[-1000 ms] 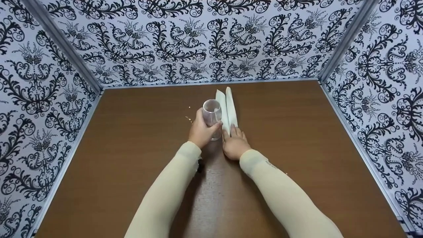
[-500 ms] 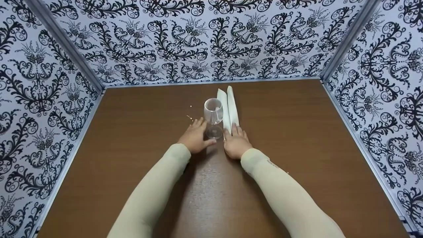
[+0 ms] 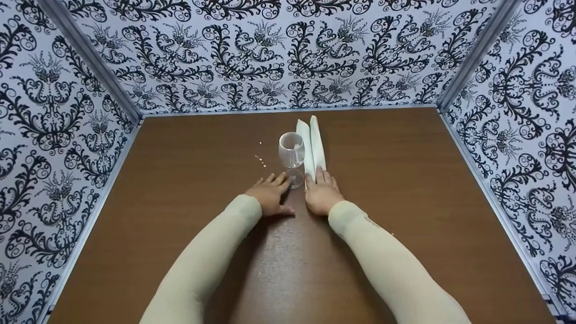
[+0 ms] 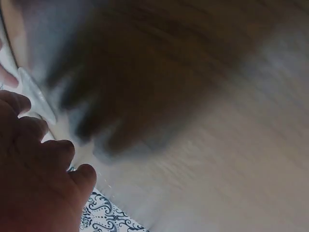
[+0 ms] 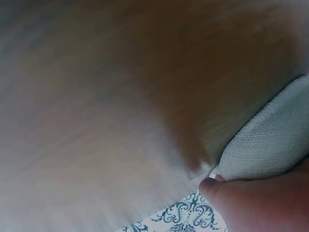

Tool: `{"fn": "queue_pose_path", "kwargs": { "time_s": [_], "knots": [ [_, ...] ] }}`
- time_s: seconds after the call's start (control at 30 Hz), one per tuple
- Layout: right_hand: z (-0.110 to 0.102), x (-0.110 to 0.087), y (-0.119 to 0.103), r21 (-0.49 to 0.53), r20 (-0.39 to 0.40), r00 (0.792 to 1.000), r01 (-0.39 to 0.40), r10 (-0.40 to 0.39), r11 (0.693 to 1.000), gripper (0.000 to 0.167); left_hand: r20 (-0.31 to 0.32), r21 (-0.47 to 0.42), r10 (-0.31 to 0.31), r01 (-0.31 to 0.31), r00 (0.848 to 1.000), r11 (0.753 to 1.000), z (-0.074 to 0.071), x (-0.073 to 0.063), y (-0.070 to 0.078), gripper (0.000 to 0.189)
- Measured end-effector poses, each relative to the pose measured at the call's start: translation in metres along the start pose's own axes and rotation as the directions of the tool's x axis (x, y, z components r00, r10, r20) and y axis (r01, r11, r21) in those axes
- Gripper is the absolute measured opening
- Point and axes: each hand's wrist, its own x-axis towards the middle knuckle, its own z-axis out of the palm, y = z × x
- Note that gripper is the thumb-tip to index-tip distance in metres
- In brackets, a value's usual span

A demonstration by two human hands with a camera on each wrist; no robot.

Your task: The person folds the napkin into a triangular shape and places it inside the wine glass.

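A clear wine glass (image 3: 291, 150) stands upright just left of a white cloth napkin (image 3: 311, 146), which lies in two long parallel rolls. My left hand (image 3: 270, 195) has its fingers spread, fingertips right at the glass's base (image 4: 36, 96). Straight fingers of my right hand (image 3: 323, 195) rest on the near end of the rolls. In the right wrist view the woven cloth napkin (image 5: 265, 135) shows large beside the thumb. The near end of the napkin is partly hidden under that hand.
Small pale specks (image 3: 260, 160) mark the brown wooden table (image 3: 202, 180) left of the glass. Patterned walls (image 3: 252, 58) with metal frame posts enclose the table at the back and both sides.
My left hand has let go of the wine glass and moved down and left to its base. The right hand stays on the napkin.
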Motion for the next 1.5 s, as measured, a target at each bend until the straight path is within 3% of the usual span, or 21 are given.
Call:
{"fn": "queue_pose_path", "kwargs": {
  "time_s": [0.3, 0.87, 1.17, 1.33, 1.5],
  "knots": [
    [-0.002, 0.002, -0.003, -0.005, 0.008, 1.0, -0.001, 0.001, 1.0, 0.06, 0.022, 0.011, -0.031, 0.031, 0.999, 0.999, 0.001, -0.004, 0.001, 0.11],
    [-0.006, 0.004, -0.005, -0.013, 0.05, 0.999, -0.004, 0.004, 1.0, 0.061, -0.018, 0.046, -0.02, 0.021, 1.0, 0.999, 0.01, -0.006, -0.001, 0.111],
    [-0.027, 0.001, -0.004, -0.076, -0.016, 0.999, -0.044, 0.043, 0.996, 0.049, -0.028, 0.036, -0.01, 0.011, 1.0, 0.999, 0.003, -0.015, 0.006, 0.109],
    [-0.034, 0.004, 0.003, -0.01, -0.059, 0.996, -0.069, 0.068, 0.998, 0.037, -0.045, 0.027, 0.003, -0.001, 0.999, 1.0, 0.003, -0.015, 0.007, 0.107],
    [-0.04, 0.009, 0.008, 0.035, -0.028, 0.996, -0.086, 0.087, 0.996, 0.037, -0.029, 0.039, -0.003, 0.004, 1.0, 0.999, 0.009, -0.008, 0.004, 0.109]
  ]
}}
